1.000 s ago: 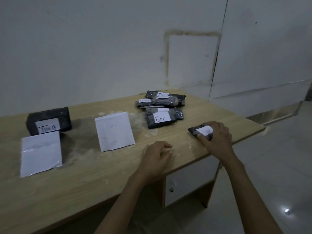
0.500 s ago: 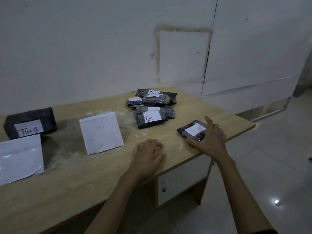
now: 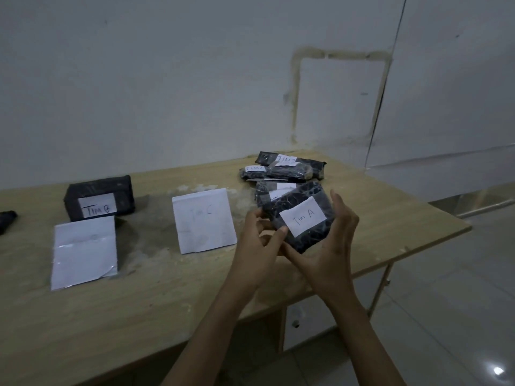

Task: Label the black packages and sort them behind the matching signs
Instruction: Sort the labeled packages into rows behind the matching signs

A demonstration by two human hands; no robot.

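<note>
Left hand [image 3: 257,246] and right hand [image 3: 333,246] both grip the Tim A package [image 3: 309,239], held tilted above the near right part of the table [image 3: 167,316]. We note the left thumb on the front face by the lower left corner of the white label [image 3: 302,217], with the left fingers curled behind. The right hand cups the right and lower edges, fingers upright along the side.

Just behind the held package lies a pile of labelled black packages [image 3: 281,169], partly hidden by it. Left of the hands stands the Tim C sign [image 3: 203,220]. Further left is a second white sign [image 3: 83,252], its writing too faint for us to read, and the Tim B package [image 3: 99,197] sits just behind it. A dark object [image 3: 7,218] is cut off at the left edge; we cannot tell what it is.

The wrapping is glossy, creased black plastic. The labels are white paper rectangles with handwriting. The Tim B package is a boxy block; the others are flatter.

The table is pale wood grain, dusty grey-white around the signs. A cabinet door [image 3: 296,323] with a knob is under it. The wall [image 3: 167,79] is grey-white with a stained rectangular outline, and the floor [image 3: 446,316] is pale tile.
</note>
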